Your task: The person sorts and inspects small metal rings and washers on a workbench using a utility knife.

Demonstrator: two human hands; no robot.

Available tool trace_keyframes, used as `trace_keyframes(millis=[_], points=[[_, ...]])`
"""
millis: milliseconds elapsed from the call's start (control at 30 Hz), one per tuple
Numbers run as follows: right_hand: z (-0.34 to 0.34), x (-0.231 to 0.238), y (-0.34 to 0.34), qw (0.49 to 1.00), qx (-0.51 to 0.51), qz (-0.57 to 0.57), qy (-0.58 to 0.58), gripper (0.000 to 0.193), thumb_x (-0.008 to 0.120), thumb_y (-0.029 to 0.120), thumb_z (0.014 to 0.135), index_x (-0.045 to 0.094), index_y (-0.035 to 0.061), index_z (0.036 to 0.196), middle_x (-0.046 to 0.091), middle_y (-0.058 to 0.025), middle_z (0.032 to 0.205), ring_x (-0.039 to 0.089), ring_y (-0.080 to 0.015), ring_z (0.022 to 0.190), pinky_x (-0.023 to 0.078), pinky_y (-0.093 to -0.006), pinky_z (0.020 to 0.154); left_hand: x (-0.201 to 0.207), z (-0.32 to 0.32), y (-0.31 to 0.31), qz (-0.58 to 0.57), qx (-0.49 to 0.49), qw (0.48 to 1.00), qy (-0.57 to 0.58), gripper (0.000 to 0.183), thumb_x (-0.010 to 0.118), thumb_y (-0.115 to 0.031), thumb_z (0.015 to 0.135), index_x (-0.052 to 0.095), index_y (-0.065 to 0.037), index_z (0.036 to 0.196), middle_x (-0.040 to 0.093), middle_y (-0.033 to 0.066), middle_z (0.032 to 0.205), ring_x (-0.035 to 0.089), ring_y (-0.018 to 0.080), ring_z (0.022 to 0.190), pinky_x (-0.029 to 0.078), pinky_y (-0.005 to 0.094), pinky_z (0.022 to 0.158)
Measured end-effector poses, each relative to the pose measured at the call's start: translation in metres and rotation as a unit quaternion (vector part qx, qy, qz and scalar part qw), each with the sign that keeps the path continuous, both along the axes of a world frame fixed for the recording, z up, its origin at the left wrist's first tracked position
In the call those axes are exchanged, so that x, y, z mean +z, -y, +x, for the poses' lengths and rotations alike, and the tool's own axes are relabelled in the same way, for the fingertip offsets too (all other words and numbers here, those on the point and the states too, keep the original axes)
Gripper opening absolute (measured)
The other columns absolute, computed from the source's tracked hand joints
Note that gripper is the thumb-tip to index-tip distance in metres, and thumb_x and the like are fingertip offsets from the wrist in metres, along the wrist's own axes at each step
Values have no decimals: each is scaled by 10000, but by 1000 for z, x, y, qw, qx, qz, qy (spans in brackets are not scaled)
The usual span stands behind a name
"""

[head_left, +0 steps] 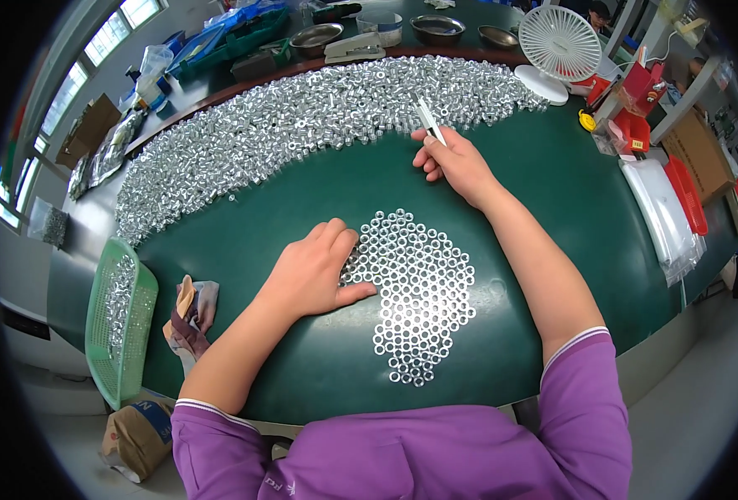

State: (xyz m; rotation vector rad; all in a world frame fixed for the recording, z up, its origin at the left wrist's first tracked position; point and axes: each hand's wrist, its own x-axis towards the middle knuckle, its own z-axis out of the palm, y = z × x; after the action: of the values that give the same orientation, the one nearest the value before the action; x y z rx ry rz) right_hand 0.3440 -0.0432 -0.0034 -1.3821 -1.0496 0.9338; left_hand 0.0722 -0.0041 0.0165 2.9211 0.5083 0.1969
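A single-layer patch of small silver ring-shaped metal parts, packed side by side with their holes up, lies on the green tabletop. My left hand rests at the left edge of this patch, thumb stretched out and apart from the bent fingers; their tips are partly hidden. Farther off to the right, my right hand is closed around a slim silver-white tool whose exact kind I cannot make out. The tool points up and away, toward a long heap of loose metal parts.
A green plastic basket with similar parts stands at the left, near a crumpled cloth. A white fan and metal bowls are behind the heap. Clear plastic bags and a red tray lie at the right.
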Motion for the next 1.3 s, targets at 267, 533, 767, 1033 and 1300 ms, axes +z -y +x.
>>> trace_keyframes(millis=[267,533,767,1033,1300], points=[[8,-2,-2,1000,-13,8,-11,279,424,238,960,523,38,1128,586,-42,830,522,-85,697,483,-230,642,4,-40,2,0,69,996,55,989,730,-590,547,395,-44,1300,465,148,1226,489,322,1089,413,405,904],[2,-3,-1,1000,1,16,19,292,425,238,956,506,41,1156,574,-28,833,509,-69,711,466,-215,666,7,-10,5,19,33,999,35,643,681,-509,678,502,-38,1077,494,102,993,536,269,944,493,373,692],[2,-5,0,1000,-12,24,15,273,442,231,949,531,42,1124,582,-33,810,516,-86,694,489,-243,644,3,-11,11,15,-23,999,24,231,595,-258,795,528,-74,918,481,86,926,539,254,862,484,373,622],[3,-3,-1,999,-6,31,31,276,439,225,947,528,25,1116,582,-39,808,521,-88,686,487,-246,626,-4,-18,8,19,-65,994,91,135,626,-184,719,546,-89,769,500,54,808,560,226,756,475,351,553],[2,-2,0,999,7,16,41,291,414,240,965,513,45,1158,575,-26,830,507,-72,712,480,-228,664,-9,-42,2,-501,163,774,352,211,506,-248,900,487,-89,763,494,55,793,430,113,552,379,235,408]])
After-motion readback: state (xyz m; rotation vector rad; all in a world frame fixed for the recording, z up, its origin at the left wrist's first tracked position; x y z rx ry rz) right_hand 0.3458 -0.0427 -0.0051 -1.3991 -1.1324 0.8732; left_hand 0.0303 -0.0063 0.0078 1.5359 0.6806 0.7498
